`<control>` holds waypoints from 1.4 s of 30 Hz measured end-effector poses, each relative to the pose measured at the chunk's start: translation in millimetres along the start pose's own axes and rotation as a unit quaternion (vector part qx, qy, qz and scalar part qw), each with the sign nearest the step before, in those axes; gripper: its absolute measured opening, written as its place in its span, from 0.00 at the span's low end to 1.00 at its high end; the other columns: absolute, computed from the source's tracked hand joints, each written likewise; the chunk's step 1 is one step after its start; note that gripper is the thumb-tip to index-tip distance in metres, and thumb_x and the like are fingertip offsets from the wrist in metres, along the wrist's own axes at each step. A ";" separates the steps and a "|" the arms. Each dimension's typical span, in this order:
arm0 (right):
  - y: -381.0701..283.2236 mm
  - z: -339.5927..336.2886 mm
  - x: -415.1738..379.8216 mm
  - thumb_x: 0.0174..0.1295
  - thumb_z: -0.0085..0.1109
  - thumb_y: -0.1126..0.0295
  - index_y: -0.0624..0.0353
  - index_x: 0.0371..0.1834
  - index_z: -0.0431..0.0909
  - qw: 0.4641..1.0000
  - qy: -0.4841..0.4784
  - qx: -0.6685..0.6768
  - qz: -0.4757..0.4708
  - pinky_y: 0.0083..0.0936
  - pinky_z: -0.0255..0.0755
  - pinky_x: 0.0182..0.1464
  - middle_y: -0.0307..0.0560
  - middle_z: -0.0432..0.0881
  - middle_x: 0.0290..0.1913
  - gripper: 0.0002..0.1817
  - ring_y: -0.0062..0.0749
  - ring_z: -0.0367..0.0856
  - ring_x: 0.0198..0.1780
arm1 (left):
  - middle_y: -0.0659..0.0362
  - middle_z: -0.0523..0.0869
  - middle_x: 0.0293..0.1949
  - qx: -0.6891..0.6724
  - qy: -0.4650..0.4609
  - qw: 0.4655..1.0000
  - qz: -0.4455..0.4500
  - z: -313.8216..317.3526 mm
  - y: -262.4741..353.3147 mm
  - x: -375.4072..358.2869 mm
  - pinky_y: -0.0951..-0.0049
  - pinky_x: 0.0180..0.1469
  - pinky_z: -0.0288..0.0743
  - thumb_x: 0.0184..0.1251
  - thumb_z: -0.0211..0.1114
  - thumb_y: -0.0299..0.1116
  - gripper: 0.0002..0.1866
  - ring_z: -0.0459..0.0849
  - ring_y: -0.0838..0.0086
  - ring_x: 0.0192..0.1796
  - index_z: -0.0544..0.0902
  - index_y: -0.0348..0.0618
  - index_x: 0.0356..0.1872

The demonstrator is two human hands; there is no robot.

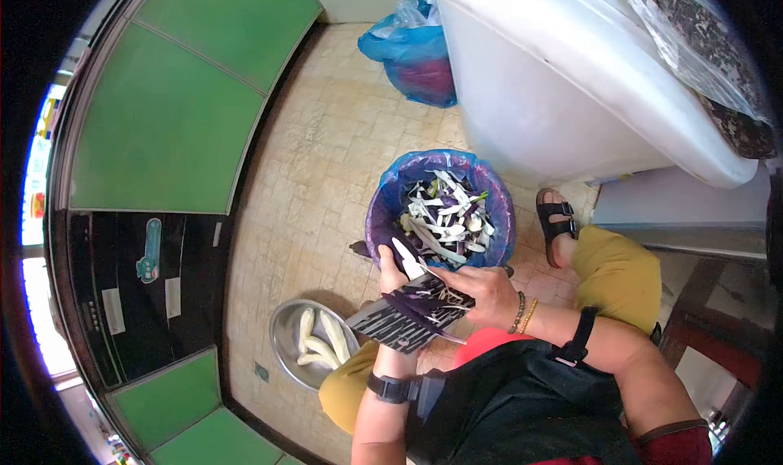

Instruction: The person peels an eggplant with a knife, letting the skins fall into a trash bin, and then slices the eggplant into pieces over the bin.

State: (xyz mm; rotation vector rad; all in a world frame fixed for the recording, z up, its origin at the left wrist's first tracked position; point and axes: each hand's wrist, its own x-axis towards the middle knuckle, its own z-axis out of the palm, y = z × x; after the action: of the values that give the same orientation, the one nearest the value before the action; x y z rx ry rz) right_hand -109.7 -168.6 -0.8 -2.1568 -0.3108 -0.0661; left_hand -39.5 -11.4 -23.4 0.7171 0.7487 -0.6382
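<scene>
My left hand (391,279) is closed around a partly peeled eggplant (405,257), its white flesh showing beside dark purple skin. Part of that hand is hidden behind the blade. In my right hand (488,295) is a cleaver (390,328) with a dark, streaked blade, held over the eggplant. Strips of purple peel (416,306) cling to the blade. Just beyond both hands stands a bin (507,212) lined with a blue bag, with a heap of white and purple peelings (447,224) inside.
A steel bowl (281,343) with several peeled pale eggplants (324,344) sits on the tiled floor at left. Green cabinets (175,114) and a black appliance (163,294) line the left side. A blue bag (418,61) lies near a white tub-like fixture (522,98).
</scene>
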 end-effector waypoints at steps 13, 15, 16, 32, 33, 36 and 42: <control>-5.5 -7.6 -7.0 0.40 0.59 0.72 0.50 0.60 0.70 1.000 -0.005 0.019 -0.005 0.33 0.72 0.30 0.44 0.73 0.25 0.35 0.41 0.77 0.27 | 0.57 0.78 0.21 0.115 0.038 0.993 0.003 7.8 6.7 9.7 0.68 0.24 0.73 0.61 0.42 0.69 0.33 0.77 0.66 0.21 0.76 0.46 0.32; -0.3 -5.9 -8.5 0.40 0.60 0.71 0.52 0.58 0.72 1.000 -0.001 0.002 0.017 0.33 0.72 0.30 0.44 0.73 0.25 0.33 0.41 0.77 0.27 | 0.57 0.78 0.23 0.103 0.023 0.994 -0.005 1.1 2.5 16.8 0.68 0.26 0.74 0.61 0.42 0.69 0.34 0.78 0.66 0.23 0.77 0.46 0.34; 0.8 -5.3 -9.1 0.40 0.60 0.71 0.52 0.58 0.72 1.000 0.000 0.001 0.019 0.33 0.72 0.30 0.44 0.73 0.25 0.33 0.41 0.77 0.27 | 0.58 0.79 0.25 0.088 0.007 0.996 -0.012 -2.9 0.3 21.5 0.67 0.29 0.75 0.61 0.42 0.70 0.34 0.78 0.66 0.25 0.77 0.45 0.36; 12.7 -3.7 -5.2 0.38 0.63 0.74 0.56 0.59 0.70 0.997 0.003 -0.063 0.046 0.34 0.74 0.34 0.47 0.78 0.35 0.36 0.43 0.80 0.33 | 0.56 0.83 0.37 0.031 -0.045 0.997 0.046 24.0 -20.6 -17.6 0.68 0.41 0.78 0.60 0.52 0.65 0.31 0.81 0.68 0.36 0.77 0.44 0.44; 13.8 -3.1 -4.3 0.38 0.64 0.73 0.56 0.58 0.71 0.996 0.009 -0.066 0.053 0.34 0.75 0.34 0.48 0.79 0.36 0.35 0.43 0.80 0.33 | 0.56 0.83 0.37 0.052 -0.039 0.994 0.089 22.2 -21.6 -15.6 0.68 0.42 0.78 0.60 0.53 0.64 0.31 0.82 0.68 0.37 0.77 0.43 0.44; 14.0 -3.2 -1.3 0.40 0.64 0.72 0.55 0.57 0.72 0.996 0.013 -0.059 0.063 0.35 0.75 0.33 0.49 0.80 0.37 0.33 0.44 0.81 0.33 | 0.57 0.83 0.37 0.036 -0.042 0.996 0.076 17.8 -20.9 -18.1 0.68 0.43 0.77 0.60 0.57 0.60 0.28 0.81 0.69 0.38 0.77 0.43 0.44; 22.2 5.3 0.7 0.41 0.58 0.75 0.57 0.52 0.75 0.993 0.039 -0.054 0.094 0.38 0.74 0.34 0.53 0.79 0.30 0.28 0.48 0.80 0.32 | 0.60 0.81 0.34 0.009 0.041 0.997 0.070 24.8 -28.1 -32.6 0.68 0.40 0.76 0.66 0.54 0.52 0.19 0.80 0.71 0.36 0.76 0.46 0.42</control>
State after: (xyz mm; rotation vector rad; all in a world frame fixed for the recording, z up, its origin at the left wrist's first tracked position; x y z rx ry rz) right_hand -104.0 -176.2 -21.6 -2.2741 -0.0593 -0.0595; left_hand -69.4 -38.7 5.4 0.8083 0.7621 -0.4913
